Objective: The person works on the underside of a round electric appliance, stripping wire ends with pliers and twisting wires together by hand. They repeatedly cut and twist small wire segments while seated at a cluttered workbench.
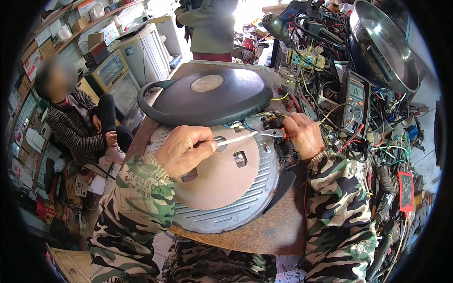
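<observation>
My left hand is closed, pinching one end of a white sleeved wire. At the wire's other end are the jaws of red-handled pliers, held in my right hand. Both hands are above an opened round appliance, whose ribbed metal pan has a tan disc with cutouts in its middle. The appliance's dark domed cover lies at the far side of the pan. Blue and yellow wires and dark fittings crowd the hinge side near the pliers.
The appliance sits on a worn wooden table. To the right are a multimeter, a steel pan and heaps of cables and tools. A seated person is at left; another person stands beyond the table.
</observation>
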